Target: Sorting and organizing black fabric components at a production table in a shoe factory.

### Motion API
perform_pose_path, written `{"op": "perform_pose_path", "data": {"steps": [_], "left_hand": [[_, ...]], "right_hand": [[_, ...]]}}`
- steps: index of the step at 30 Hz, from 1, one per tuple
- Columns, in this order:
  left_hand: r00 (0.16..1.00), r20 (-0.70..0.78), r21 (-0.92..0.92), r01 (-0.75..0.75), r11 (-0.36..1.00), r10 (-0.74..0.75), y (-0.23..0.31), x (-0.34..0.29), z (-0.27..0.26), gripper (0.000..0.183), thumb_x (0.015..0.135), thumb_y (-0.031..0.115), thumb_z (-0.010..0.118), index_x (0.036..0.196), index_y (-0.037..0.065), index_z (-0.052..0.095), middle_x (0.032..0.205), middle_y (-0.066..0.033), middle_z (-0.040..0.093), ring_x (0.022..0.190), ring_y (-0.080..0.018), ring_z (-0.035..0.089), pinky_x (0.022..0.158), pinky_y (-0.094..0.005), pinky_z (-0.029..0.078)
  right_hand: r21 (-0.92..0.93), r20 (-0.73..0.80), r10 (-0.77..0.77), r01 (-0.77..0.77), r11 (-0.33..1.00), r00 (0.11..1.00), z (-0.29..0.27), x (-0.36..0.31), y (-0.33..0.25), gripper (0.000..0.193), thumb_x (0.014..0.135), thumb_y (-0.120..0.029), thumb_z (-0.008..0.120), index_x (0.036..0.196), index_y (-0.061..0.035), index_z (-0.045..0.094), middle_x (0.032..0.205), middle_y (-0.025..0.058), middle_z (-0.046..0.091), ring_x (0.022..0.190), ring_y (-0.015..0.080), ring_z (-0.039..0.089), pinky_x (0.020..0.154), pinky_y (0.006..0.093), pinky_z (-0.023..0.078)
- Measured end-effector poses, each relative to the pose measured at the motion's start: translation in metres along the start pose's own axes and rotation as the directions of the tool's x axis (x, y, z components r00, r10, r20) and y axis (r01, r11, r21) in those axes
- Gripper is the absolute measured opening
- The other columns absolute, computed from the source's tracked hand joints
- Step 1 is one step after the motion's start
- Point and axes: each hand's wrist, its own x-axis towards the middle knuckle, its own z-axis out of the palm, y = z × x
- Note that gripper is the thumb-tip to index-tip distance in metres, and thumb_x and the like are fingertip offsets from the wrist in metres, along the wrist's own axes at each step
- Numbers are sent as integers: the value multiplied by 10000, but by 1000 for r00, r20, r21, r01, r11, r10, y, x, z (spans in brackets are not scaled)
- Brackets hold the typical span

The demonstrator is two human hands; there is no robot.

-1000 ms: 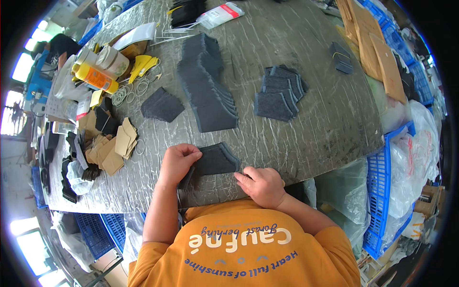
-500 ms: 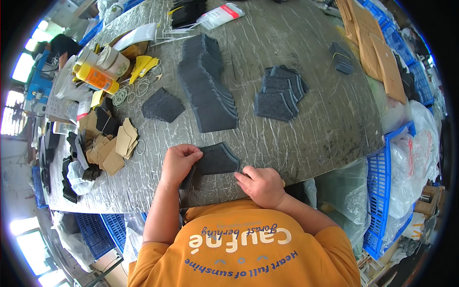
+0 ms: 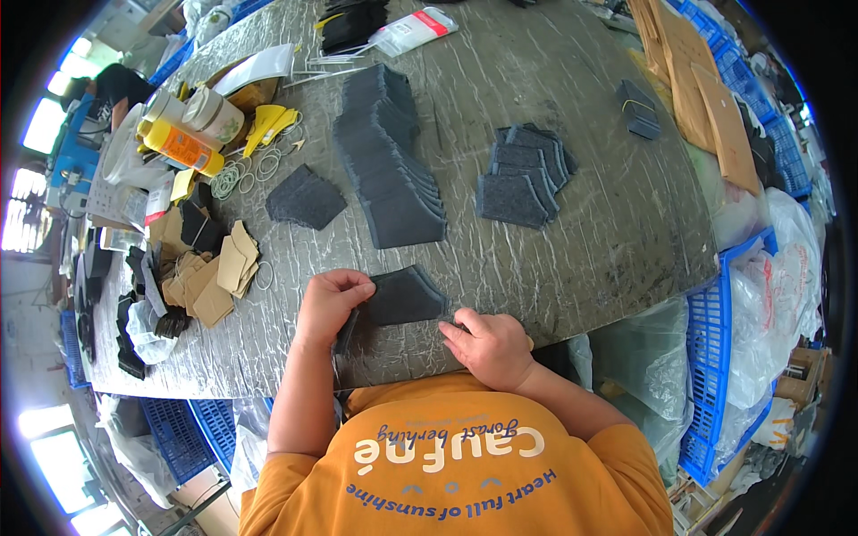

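Observation:
My left hand pinches the upper left edge of a dark grey fabric piece near the table's front edge. A second dark strip hangs down beside those fingers; whether it is a fold or a separate piece I cannot tell. At the piece's lower right corner is my right hand, fingers curled together; what sits between the fingertips is hidden. Beyond my hands lies a long fanned row of dark fabric pieces. A grey felt-like piece is left of it, and overlapping grey pieces are to the right.
Brown card pieces and black scraps crowd the left side. A yellow-orange bottle, jars and rubber bands stand behind them. A banded grey bundle lies far right. Blue crates flank the table.
Both hands stay almost in place. The fabric piece's right end has shifted very slightly left.

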Motion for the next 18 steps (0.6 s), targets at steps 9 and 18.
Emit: {"op": "perform_pose_path", "data": {"steps": [9, 18], "left_hand": [[999, 18, -50, 41, 998, -40, 4, 0, 0, 38, 773, 27, 682, 806, 15, 668, 716, 17, 624, 614, -53, 523, 571, -188, 403], [997, 53, -162, 62, 985, -54, 0, 5, -9, 40, 789, 25, 672, 823, 6, 663, 723, 14, 626, 650, -62, 534, 622, -203, 427]], "right_hand": [[-33, -2, 1, -1, 999, 1000, 2, 0, 0, 190, 731, -119, 682, 915, -77, 667, 851, 29, 524, 523, 165, 544, 457, 315, 435], [-97, 21, 6, -4, 995, 1000, 2, 2, -3, 167, 757, -126, 665, 918, -81, 671, 845, 29, 521, 508, 159, 531, 452, 313, 434]]}}
